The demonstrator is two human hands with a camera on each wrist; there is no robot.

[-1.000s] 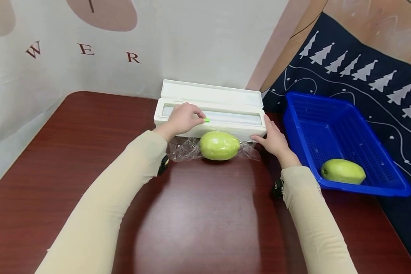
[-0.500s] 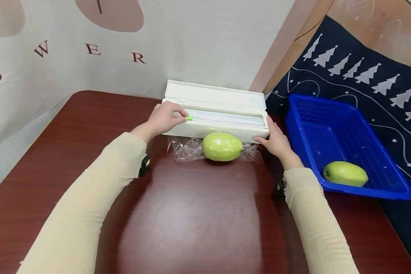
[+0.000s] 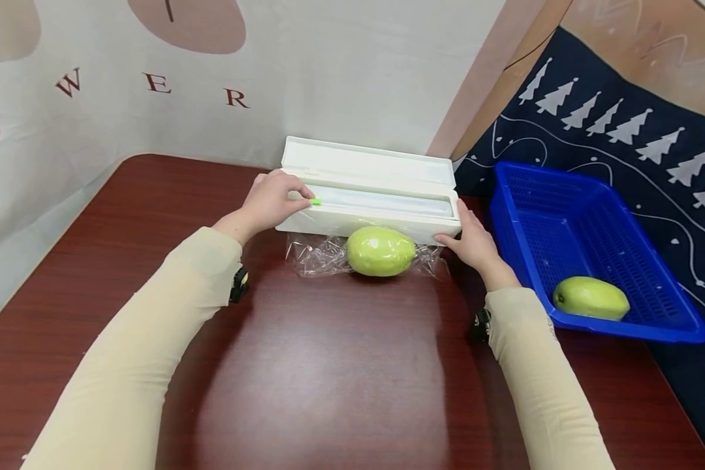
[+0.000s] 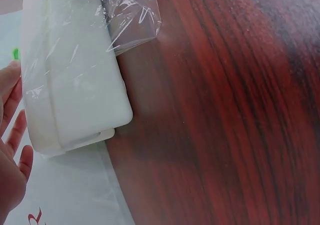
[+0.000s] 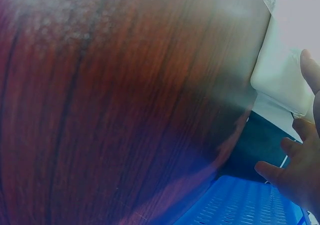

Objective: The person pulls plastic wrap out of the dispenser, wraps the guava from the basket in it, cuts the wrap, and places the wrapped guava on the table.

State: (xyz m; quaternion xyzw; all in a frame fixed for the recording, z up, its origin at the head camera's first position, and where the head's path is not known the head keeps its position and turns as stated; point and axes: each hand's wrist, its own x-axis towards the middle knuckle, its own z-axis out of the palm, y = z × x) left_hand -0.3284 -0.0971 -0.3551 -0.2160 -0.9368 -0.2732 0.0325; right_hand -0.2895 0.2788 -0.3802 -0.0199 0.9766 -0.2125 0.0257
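Note:
A long white cling film dispenser (image 3: 329,223) stands at the back of the table, lid raised and film roll (image 3: 382,201) visible inside. My left hand (image 3: 270,199) pinches a small green slide cutter (image 3: 316,202) near the left end of its front edge. At the right end, my right hand (image 3: 472,238) holds the box, with the thumb on the front face. A yellow-green oval fruit (image 3: 380,251) lies against the front, cling film (image 3: 317,256) over it and spread crumpled to both sides. In the left wrist view, film (image 4: 132,20) hangs over the dispenser's front.
To the right, a blue plastic basket (image 3: 511,238) holds a second yellow-green fruit (image 3: 590,298). The dark red wooden table (image 3: 329,378) extends toward me. Behind it hang a pale printed cloth (image 3: 352,72) and a navy cloth with white trees (image 3: 599,130).
My left hand has slid the green cutter leftward along the dispenser, from around its middle to near the left end. The right hand keeps its hold; the fruit stays put.

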